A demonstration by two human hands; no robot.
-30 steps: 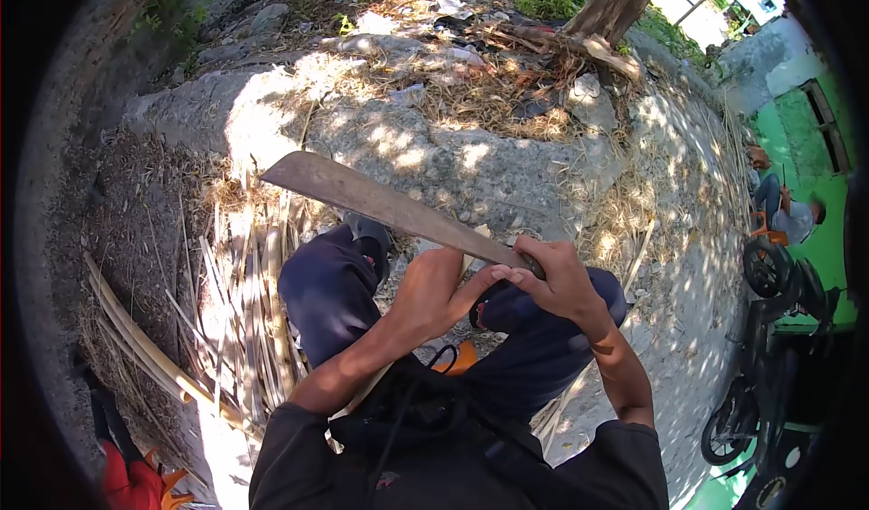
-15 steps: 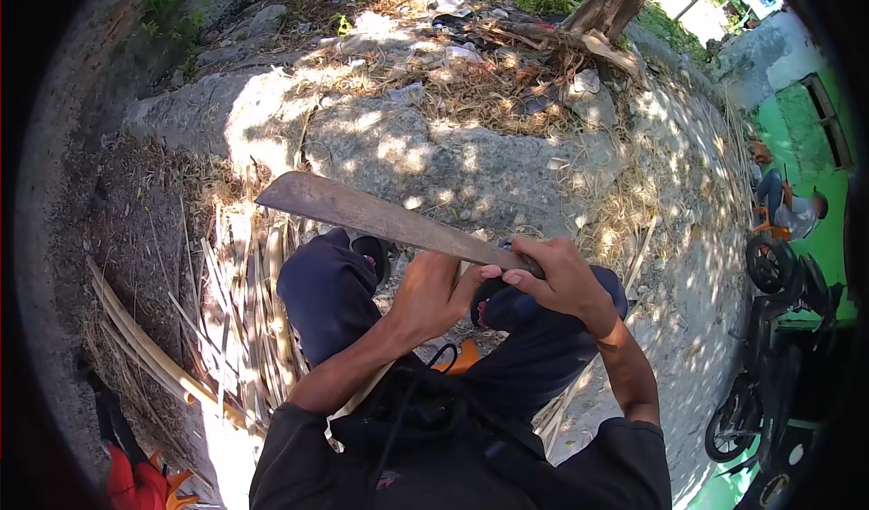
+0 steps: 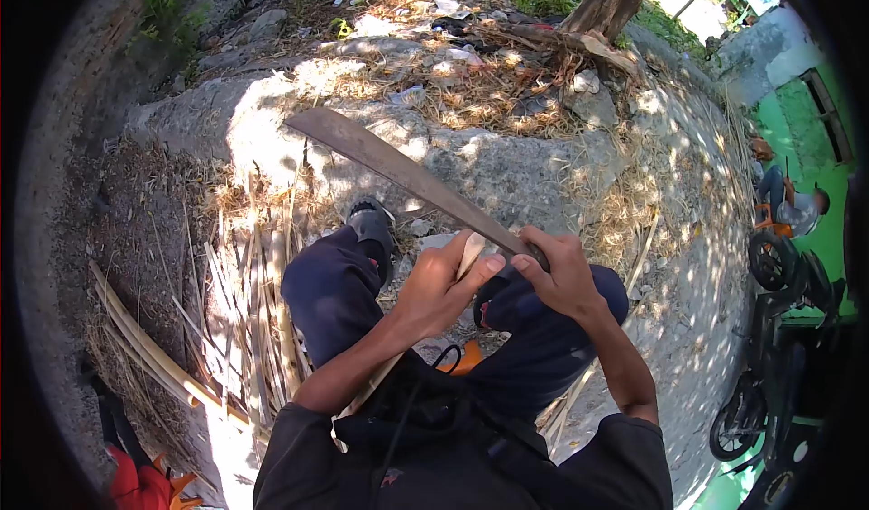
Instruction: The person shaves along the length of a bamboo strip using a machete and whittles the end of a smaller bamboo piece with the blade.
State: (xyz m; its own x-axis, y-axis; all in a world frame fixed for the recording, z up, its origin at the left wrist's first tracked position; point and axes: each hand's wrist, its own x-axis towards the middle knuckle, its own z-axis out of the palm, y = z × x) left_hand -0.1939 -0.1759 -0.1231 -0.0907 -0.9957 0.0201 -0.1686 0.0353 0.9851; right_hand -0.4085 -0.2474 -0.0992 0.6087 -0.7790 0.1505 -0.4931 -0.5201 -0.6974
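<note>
In my right hand [image 3: 561,270] is the handle of a machete [image 3: 398,175], its long, dull brown blade slanting up and to the left. My left hand [image 3: 439,284] is closed around a pale wooden strip [image 3: 471,254], whose end shows between thumb and fingers, just left of the blade's base. The strip runs back under my left forearm towards my waist. Both hands are above my bent knees, with their thumbs near each other. My right fingers hide most of the machete's handle.
Split pale strips [image 3: 258,311] lie on the ground left of my knee, with longer curved pieces [image 3: 149,347] farther left. A rock ledge [image 3: 507,171] and tree trunk [image 3: 615,3] stand ahead. Right are a seated person [image 3: 797,209] and motorcycles [image 3: 774,266]; lower left, a person in red [image 3: 140,483].
The machete's blade has swung up and tilts more steeply, away from my left hand. The strip's end now shows more clearly. My left foot has shifted forward slightly.
</note>
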